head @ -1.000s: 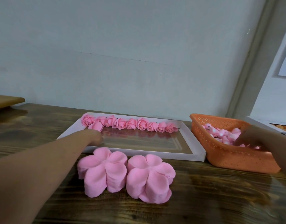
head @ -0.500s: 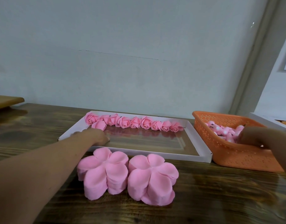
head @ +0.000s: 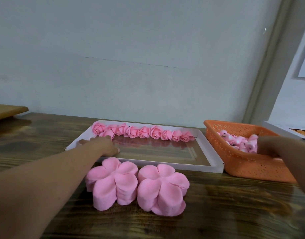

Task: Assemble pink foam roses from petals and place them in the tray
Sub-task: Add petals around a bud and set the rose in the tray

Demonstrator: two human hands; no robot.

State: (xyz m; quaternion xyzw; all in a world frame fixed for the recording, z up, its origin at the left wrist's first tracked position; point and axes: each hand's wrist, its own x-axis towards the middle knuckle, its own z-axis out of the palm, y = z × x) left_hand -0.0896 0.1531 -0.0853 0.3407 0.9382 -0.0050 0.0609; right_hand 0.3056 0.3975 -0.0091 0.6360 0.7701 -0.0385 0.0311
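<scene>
A white tray (head: 165, 167) lies on the wooden table with a row of finished pink foam roses (head: 155, 132) along its far edge. One more rose (head: 107, 134) sits just in front of the row's left end. My left hand (head: 101, 145) rests in the tray's left part right below that rose, fingers spread and holding nothing. Two stacks of pink flower-shaped petals (head: 114, 183) (head: 163, 188) stand in front of the tray. My right hand (head: 269, 147) reaches into the orange basket (head: 251, 169) among pink buds (head: 238, 142); its fingertips are hidden.
A wooden board (head: 8, 110) lies at the table's far left. A white box (head: 286, 128) stands behind the basket at the right edge. The pale wall rises directly behind the tray. Bare wood stretches left of the tray and in front of the petal stacks.
Almost nothing has moved. My left hand stays by the front rose in the tray and my right hand stays in the basket; the view has shifted slightly.
</scene>
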